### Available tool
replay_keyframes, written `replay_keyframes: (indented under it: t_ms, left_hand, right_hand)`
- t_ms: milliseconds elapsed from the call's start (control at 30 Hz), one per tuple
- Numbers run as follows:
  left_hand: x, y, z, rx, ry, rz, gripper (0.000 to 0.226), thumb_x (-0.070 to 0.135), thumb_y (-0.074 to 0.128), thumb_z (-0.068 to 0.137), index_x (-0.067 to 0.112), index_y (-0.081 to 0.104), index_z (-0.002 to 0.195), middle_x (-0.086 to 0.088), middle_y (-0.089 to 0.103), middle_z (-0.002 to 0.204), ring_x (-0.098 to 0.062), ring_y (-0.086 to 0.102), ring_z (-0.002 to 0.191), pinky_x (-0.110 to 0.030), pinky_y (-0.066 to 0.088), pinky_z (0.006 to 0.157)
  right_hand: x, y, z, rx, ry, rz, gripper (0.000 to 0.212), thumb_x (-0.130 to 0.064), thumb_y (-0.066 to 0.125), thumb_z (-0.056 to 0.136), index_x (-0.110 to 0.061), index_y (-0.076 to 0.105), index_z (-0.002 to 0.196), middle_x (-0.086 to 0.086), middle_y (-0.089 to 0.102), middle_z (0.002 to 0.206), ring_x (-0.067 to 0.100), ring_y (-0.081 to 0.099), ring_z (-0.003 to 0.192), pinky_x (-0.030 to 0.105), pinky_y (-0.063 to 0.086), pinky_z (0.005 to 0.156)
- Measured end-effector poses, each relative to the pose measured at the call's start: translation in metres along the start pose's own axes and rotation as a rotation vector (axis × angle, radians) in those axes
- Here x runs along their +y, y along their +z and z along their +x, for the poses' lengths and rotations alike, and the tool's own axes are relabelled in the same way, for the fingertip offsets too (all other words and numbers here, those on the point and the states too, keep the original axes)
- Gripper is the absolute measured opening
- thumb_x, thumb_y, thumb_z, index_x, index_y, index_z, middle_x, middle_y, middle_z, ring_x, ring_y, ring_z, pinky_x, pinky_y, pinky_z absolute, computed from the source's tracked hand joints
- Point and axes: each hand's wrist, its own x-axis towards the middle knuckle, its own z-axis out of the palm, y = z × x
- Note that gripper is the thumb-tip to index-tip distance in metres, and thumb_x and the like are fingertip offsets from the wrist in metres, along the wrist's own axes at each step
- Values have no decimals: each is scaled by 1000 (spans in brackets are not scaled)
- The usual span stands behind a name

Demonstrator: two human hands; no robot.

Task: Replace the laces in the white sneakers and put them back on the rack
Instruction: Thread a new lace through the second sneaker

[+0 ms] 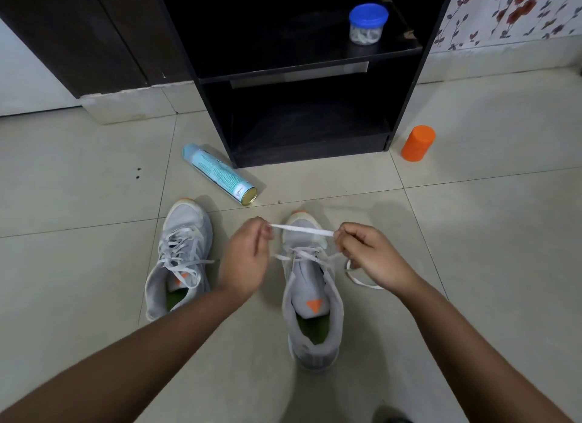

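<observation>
Now both hands, left (pixel 248 259) and right (pixel 371 254), pinch a taut lace (pixel 302 230).

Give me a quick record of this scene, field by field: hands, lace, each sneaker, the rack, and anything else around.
left hand: pinches the lace
right hand: pinches the same lace
lace: white, stretched between both hands
right sneaker: on floor, partly laced, under the hands
left sneaker: on floor, loosely laced
rack: black, no sneakers inside
jar: blue lid, on upper shelf
spray can: lying on floor
orange container: upright, right of rack
</observation>
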Motion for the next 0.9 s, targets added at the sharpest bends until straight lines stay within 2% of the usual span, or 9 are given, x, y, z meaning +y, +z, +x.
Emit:
replay_keyframes:
  t_ms: [133,267,367,467,533,633,733,833,900]
  left_hand:
    - [-30,-13,13,-3,-260,311,35,32,32,87,16,61,97,-6,64,96,-33,60,90,-39,46,76]
    - [-21,-4,4,-169,56,373,49,41,29,91,21,53,129,-2,56,128,-24,50,118,-40,37,98]
    - [7,9,-6,-317,306,279,40,37,35,95,23,56,125,5,60,119,-12,49,113,-32,30,101]
    - [12,12,-6,-285,386,347,31,34,38,93,19,65,92,5,61,86,-17,58,85,-33,35,95]
    - [5,8,-5,-224,359,352,30,32,39,93,17,63,84,3,57,78,-21,56,74,-36,43,81]
    - [-8,-2,-6,-140,255,349,29,31,40,93,15,62,85,1,57,79,-23,57,70,-29,38,69]
    - [-14,-5,-7,-130,205,412,32,34,38,92,16,65,94,2,61,86,-24,60,78,-29,38,73]
    - [-7,0,-12,-206,237,405,41,41,39,92,24,56,125,6,62,117,-15,53,108,-34,35,96]
    - [1,6,-16,-251,259,355,46,46,40,91,27,52,131,8,60,123,-11,51,116,-36,28,106]
  right_hand:
    - [9,-12,-1,73,18,-7,29,-6,44,93,-14,53,66,-11,43,52,8,39,52,29,37,57]
    - [9,10,-4,-36,-20,-163,23,-12,48,95,-15,58,74,-13,60,61,1,51,56,24,39,60]
    - [12,28,-2,-67,-63,-222,20,-21,51,95,-12,60,79,10,63,74,23,58,71,42,47,72]
    - [14,30,0,-83,-58,-220,18,-19,52,93,-11,61,80,12,63,77,27,58,77,46,47,77]
    - [14,23,-1,-121,-27,-211,17,-15,50,94,-15,66,88,4,63,82,18,58,79,41,46,79]
    - [21,10,-4,-131,-3,-248,27,-5,45,96,-18,67,104,-4,50,89,2,51,77,17,37,75]
    - [27,10,-3,-41,28,-152,26,-3,51,94,-20,69,104,-7,52,86,-3,51,66,12,38,68]
    - [24,22,-1,70,31,63,20,0,65,85,-19,65,90,-8,62,75,-4,56,60,18,47,66]
    - [20,32,0,79,14,165,20,3,70,80,-16,63,82,-4,66,74,1,60,64,22,51,68]
